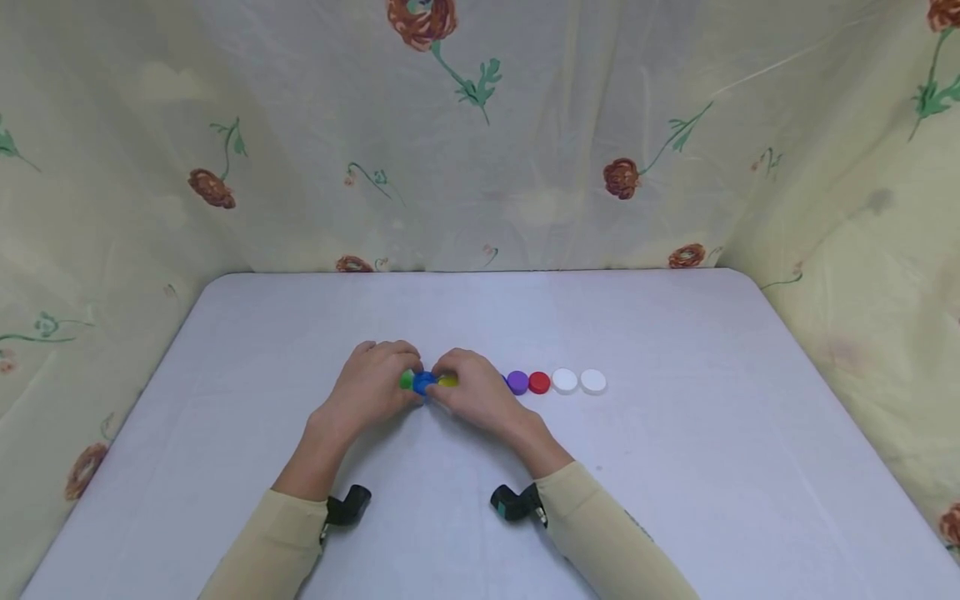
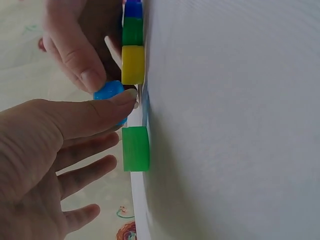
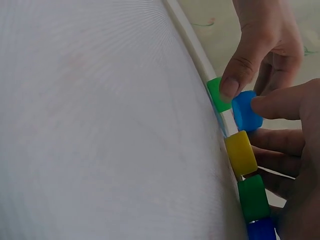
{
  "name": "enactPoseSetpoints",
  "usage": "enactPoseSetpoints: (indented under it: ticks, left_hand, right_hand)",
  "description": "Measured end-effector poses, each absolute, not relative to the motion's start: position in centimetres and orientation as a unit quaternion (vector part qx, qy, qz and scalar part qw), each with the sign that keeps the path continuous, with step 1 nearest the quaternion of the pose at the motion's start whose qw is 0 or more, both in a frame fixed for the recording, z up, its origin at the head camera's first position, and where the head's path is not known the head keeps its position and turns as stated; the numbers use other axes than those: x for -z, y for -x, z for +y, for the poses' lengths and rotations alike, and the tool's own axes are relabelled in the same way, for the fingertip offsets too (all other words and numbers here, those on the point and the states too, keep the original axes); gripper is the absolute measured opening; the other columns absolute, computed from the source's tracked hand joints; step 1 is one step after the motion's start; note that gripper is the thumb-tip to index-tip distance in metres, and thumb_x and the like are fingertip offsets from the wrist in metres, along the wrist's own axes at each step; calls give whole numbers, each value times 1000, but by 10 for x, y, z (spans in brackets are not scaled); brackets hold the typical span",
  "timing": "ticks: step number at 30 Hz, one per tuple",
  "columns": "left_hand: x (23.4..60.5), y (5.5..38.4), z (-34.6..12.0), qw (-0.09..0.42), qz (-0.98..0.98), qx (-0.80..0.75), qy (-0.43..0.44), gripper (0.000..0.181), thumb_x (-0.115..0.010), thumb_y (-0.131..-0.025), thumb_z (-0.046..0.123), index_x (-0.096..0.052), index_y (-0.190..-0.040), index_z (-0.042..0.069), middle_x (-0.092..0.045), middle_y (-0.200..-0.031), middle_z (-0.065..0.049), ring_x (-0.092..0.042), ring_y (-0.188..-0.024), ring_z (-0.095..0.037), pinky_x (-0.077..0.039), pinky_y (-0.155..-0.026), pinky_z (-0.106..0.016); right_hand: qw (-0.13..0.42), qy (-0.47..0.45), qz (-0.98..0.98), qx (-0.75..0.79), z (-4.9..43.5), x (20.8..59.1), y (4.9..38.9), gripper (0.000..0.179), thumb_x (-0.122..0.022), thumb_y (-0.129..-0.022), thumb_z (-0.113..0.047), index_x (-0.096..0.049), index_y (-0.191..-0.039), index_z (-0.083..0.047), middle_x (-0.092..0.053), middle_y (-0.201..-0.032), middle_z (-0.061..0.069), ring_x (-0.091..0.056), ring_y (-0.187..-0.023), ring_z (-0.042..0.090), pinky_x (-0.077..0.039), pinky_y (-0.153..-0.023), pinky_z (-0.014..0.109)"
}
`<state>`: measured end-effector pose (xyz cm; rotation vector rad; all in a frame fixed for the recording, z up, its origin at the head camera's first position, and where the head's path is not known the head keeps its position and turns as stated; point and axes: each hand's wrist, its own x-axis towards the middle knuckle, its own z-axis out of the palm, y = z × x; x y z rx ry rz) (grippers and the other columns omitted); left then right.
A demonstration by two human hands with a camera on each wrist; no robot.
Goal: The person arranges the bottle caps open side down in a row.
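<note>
Between both hands is a blue bottle cap (image 1: 424, 382), lifted slightly above the tabletop. My left hand (image 1: 375, 383) pinches it, thumb across its near side, the other fingers spread loosely in the left wrist view. From the other side, my right hand (image 1: 480, 392) holds the same cap between thumb and fingers. On the table to its left stands a light green cap (image 2: 136, 149). A yellow cap (image 3: 241, 152) stands to its right, under the right hand. Past that come a dark green cap (image 3: 253, 197) and a dark blue cap (image 3: 262, 230), partly hidden from the head view.
The row runs on to the right with a purple cap (image 1: 517, 382), a red cap (image 1: 538, 382) and two white caps, one (image 1: 565, 381) beside the other (image 1: 593, 382). All rest on a white-covered table (image 1: 675, 483). Flowered curtains (image 1: 525, 167) hang around its back and sides.
</note>
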<state>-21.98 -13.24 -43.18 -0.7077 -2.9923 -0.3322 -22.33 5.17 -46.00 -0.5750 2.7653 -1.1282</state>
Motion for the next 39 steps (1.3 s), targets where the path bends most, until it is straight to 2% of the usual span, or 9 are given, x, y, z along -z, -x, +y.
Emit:
enactPoseSetpoints:
  ticks: [9, 20, 29, 33, 39]
  left_hand:
    - [432, 218, -133, 41, -966, 105, 233, 31, -84, -79, 32, -74, -104, 16, -72, -115, 0, -64, -115, -25, -38, -111, -56]
    - [433, 221, -133, 38, -965, 106, 236, 28, -81, -83, 35, -77, -103, 16, -74, -111, 2, -65, -114, -24, -38, -111, -55]
    - [435, 226, -139, 66, -955, 120, 262, 18, -84, -80, 30, -80, -92, 18, -76, -100, 7, -70, -99, -17, -49, -98, -43]
    - [432, 227, -142, 76, -953, 130, 262, 15, -84, -79, 27, -81, -90, 17, -76, -98, 6, -70, -97, -18, -50, -98, -45]
    - [430, 226, -143, 65, -955, 134, 257, 20, -83, -80, 30, -80, -93, 15, -76, -99, 4, -70, -98, -18, -51, -97, -44]
  right_hand:
    - [63, 188, 898, 394, 54, 458, 222, 29, -64, -95, -31, -71, -114, -10, -68, -116, 2, -60, -110, 18, -51, -99, 38]
    - [70, 186, 898, 392, 57, 458, 223, 33, -60, -97, -35, -69, -118, -11, -68, -118, 3, -59, -111, 18, -51, -100, 40]
    - [86, 187, 893, 400, 59, 458, 225, 30, -60, -98, -33, -70, -115, -11, -68, -114, 2, -60, -108, 18, -52, -96, 38]
    - [94, 188, 889, 407, 61, 455, 225, 30, -58, -99, -32, -71, -115, -11, -68, -115, 2, -61, -108, 18, -53, -94, 37]
    - [91, 189, 887, 410, 61, 454, 225, 27, -60, -98, -30, -71, -114, -11, -68, -117, 3, -61, -112, 20, -52, -99, 41]
